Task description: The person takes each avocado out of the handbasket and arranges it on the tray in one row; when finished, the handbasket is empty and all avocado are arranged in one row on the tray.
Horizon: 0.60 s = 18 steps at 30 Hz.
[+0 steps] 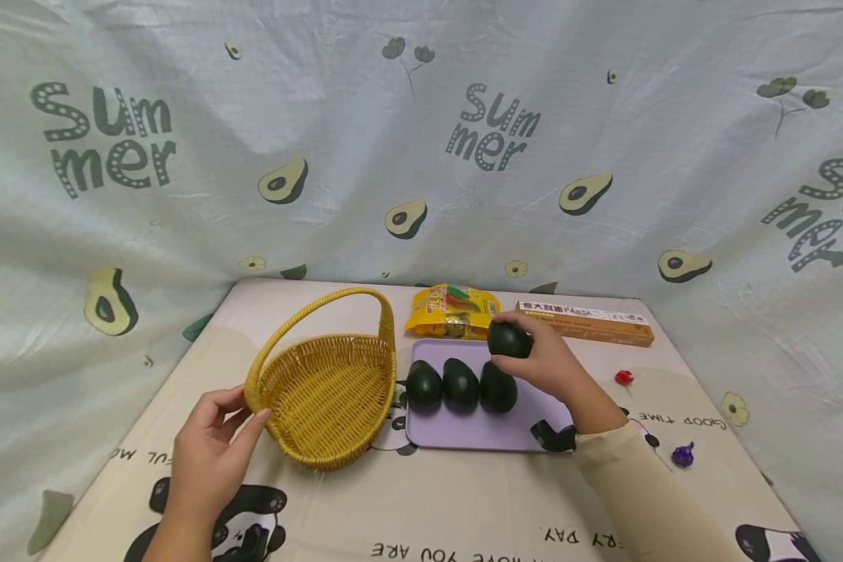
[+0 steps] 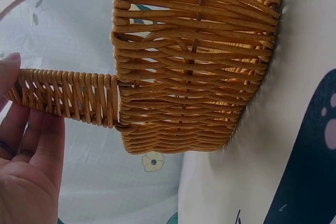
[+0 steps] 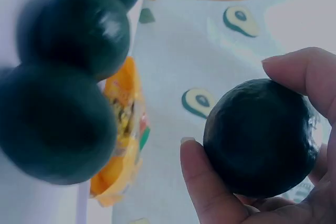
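My left hand (image 1: pixel 214 449) grips the handle of a yellow woven basket (image 1: pixel 330 398) near its base, thumb on one side and fingers on the other. The basket has nothing in it. In my right hand (image 1: pixel 551 363) is a dark green avocado (image 1: pixel 509 340), pinched between thumb and fingers above the lilac tray (image 1: pixel 478 437). Three more avocados lie in a row on that tray, among them a middle avocado (image 1: pixel 460 385). The right wrist view shows the held avocado (image 3: pixel 262 137) raised clear of the others, beside the nearest avocado (image 3: pixel 58 124).
Behind the tray lie a yellow snack bag (image 1: pixel 453 311) and a long pasta box (image 1: pixel 586 323). To the right are a small red object (image 1: pixel 624 378) and a small purple object (image 1: pixel 682 455). A printed curtain (image 1: pixel 351 117) hangs around the table's back and sides.
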Tool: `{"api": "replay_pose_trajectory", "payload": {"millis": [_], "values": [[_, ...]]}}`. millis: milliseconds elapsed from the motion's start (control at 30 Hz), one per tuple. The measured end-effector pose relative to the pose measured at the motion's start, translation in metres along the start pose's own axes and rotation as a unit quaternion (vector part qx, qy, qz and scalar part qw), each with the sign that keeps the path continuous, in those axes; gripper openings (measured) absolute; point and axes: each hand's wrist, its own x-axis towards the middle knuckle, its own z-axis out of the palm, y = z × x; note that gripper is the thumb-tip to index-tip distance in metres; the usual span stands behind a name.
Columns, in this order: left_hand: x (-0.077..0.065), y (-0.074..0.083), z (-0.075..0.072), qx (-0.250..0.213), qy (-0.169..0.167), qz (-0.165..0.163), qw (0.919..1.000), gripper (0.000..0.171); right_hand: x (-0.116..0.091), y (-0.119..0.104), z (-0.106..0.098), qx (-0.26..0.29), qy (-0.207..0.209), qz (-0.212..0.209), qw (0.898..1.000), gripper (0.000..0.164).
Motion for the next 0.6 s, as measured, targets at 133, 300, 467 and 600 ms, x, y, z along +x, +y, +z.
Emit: {"api": "replay_pose_trajectory", "payload": {"millis": [133, 300, 467, 600], "values": [[0.0, -0.001, 0.0, -0.003, 0.001, 0.004, 1.0, 0.041, -0.004, 0.007, -0.003, 0.0, 0.01, 0.014, 1.0, 0.054], [0.0, -0.001, 0.0, 0.001, 0.002, 0.003, 1.0, 0.041, -0.008, 0.015, -0.006, -0.006, 0.019, 0.022, 1.0, 0.05], [0.001, -0.002, 0.001, 0.008, 0.002, -0.001, 1.0, 0.043, -0.013, 0.023, -0.006, -0.006, 0.019, 0.023, 1.0, 0.048], [0.001, -0.001, 0.001, 0.007, 0.003, -0.004, 1.0, 0.044, -0.015, 0.029, -0.005, -0.009, 0.023, 0.027, 0.999, 0.053]]}}
